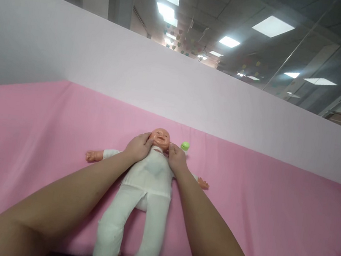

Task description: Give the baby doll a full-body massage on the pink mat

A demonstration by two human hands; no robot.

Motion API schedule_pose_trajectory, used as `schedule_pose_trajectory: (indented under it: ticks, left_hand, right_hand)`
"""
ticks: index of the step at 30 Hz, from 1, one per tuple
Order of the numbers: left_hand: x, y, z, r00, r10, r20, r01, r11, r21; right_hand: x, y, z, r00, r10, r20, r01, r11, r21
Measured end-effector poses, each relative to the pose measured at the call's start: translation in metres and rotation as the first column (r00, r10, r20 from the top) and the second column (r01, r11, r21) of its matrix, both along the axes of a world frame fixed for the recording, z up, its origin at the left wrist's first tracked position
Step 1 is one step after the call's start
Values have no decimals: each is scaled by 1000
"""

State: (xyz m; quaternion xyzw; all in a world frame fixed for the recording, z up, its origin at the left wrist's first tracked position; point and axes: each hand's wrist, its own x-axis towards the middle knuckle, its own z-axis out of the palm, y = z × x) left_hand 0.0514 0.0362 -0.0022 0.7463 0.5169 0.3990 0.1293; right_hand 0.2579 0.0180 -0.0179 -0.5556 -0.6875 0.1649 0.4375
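A baby doll (149,176) with a white cloth body lies on its back, its hard head toward the wall and its legs toward me. My left hand (139,146) is closed against the left side of the doll's head and neck, with the thumb by the cheek. On the other side, my right hand (177,159) grips near the jaw and neck. Most of the fingers of both hands are hidden behind the head and shoulders. The doll's arms stretch out to either side beneath my forearms.
A pink sheet (273,212) with soft folds covers the surface. Just beyond my right hand stands a small container with a green cap (185,146). A white wall (176,86) runs along the back, with glass and ceiling lights above it.
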Motion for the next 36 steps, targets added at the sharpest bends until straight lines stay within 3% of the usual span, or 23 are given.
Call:
schedule_pose_trajectory:
  ticks: [5,13,18,26,36]
  left_hand:
    - [0,-4,4,1000,3,10,-3,1000,-6]
    - [-2,-6,8,990,-86,111,97,991,-95]
    - [-4,-2,6,993,-84,88,90,994,-67]
    - [-3,-3,5,995,-91,31,92,996,-11]
    - [1,-3,6,998,-57,-37,58,998,3]
  right_hand:
    - [0,-7,7,1000,-2,10,2,1000,-8]
    - [-7,-14,15,996,-81,44,84,995,-54]
    - [-2,-10,11,989,-66,135,65,998,17]
    - [1,-7,9,989,-73,130,71,997,20]
    - [-1,-8,13,990,-100,95,107,992,-72]
